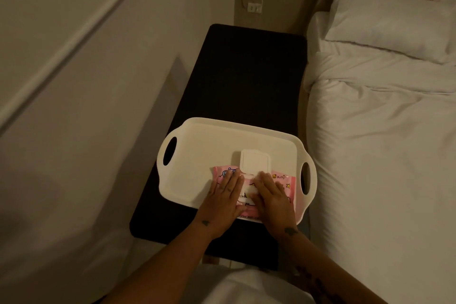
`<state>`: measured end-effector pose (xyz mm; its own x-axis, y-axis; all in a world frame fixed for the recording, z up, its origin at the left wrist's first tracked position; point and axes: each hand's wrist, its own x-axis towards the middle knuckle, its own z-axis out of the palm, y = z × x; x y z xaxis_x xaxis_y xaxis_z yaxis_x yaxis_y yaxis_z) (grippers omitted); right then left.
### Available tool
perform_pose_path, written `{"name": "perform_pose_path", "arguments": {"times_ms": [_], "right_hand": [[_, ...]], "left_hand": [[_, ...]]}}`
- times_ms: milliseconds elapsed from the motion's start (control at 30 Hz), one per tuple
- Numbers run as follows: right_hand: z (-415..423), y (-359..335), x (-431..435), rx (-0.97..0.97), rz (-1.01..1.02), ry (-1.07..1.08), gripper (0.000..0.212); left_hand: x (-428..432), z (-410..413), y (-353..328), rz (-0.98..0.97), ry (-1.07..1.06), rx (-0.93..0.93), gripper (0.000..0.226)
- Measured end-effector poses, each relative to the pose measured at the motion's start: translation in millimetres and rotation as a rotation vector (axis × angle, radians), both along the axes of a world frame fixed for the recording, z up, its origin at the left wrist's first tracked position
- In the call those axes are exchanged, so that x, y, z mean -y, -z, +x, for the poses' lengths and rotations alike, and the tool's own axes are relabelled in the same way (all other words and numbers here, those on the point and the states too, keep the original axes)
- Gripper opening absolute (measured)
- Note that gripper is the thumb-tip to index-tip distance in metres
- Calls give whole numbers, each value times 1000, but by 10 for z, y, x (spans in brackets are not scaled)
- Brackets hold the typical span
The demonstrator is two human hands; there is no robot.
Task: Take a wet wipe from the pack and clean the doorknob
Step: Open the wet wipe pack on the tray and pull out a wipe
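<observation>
On the tray's near half lies the pink wipe pack [280,181], its white flip lid [254,161] swung open toward the far side. We see a bit of white wipe [249,191] showing at the opening between our hands. Left hand [225,201] lies flat, fingers spread, pressing the pack's left part. Right hand [271,198] rests on the right part, fingers bent down at the opening; we can't tell if it pinches the wipe. Tray [197,155] is cream with a cut-out handle at each end, sitting on a black bench [246,76]. Bed [382,131] with white sheets lies right, pillow [385,17] at far right. Wall socket [254,7] sits beyond the bench. Doorknob isn't in view.
</observation>
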<state>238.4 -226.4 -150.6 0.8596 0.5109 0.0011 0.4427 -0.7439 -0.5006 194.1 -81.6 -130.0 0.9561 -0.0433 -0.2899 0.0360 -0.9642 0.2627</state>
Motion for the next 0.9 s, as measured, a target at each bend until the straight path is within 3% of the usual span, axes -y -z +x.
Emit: {"name": "perform_pose_path", "arguments": {"times_ms": [100,367,567,767,900], "right_hand": [[-20,64,1,80,43,19,35],[-22,121,-13,153,47,20,28],[6,105,16,132,59,9,42],[76,-30,87,30,208,135,28],[46,-63,43,-20,177,109,19]], "left_hand": [[-4,-4,27,-3,-31,-7,75],[-22,-41,174,-4,17,-41,71],[-20,-41,144,-13,-1,-88,76],[-15,-46,98,-53,-24,-71,77],[-12,-38,116,-18,-21,-16,73]]}}
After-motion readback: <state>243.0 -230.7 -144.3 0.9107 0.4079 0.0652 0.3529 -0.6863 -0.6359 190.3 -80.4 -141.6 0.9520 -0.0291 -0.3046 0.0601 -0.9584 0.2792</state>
